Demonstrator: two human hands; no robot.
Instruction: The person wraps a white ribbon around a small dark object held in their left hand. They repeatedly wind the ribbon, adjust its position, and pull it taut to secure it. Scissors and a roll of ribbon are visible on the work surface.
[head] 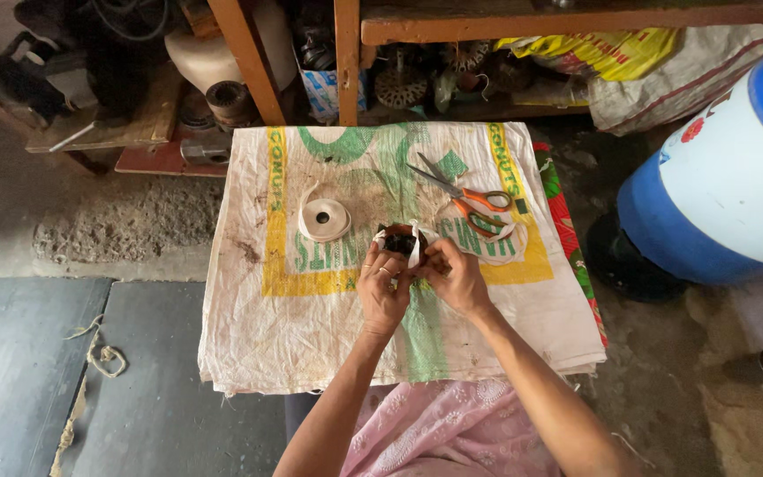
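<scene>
A woven sack [311, 336], white with yellow and green print, is spread over a low work surface and carries everything in hand; near its middle, a little toward the far edge, both hands meet over a small dark coil-like part [398, 239]. The left hand [382, 290] is closed around the near left side of the part, fingers curled up against it, rings showing on two of them; the right hand [454, 277] grips from the near right side, thumb and fingertips pinched on a strip of white tape [416, 251] that runs over the part and hangs down between the two hands; so the part sits just beyond the knuckles, touching both hands, half hidden by them. What kind of part it is cannot be told beyond its dark, rounded shape.

Just left of the hands, apart from them, a roll of white tape [324, 219] lies flat on the sack with a loose end curling toward the far edge; to the right and beyond, a pair of orange-handled scissors [465, 193] lies with the blades pointing to the far left and the handles toward the right edge; a white loop of tape lies around the near handle.

Off the right edge stands a blue and white drum [717, 194]; beyond the far edge, wooden shelving [346, 62] holds clutter.
</scene>
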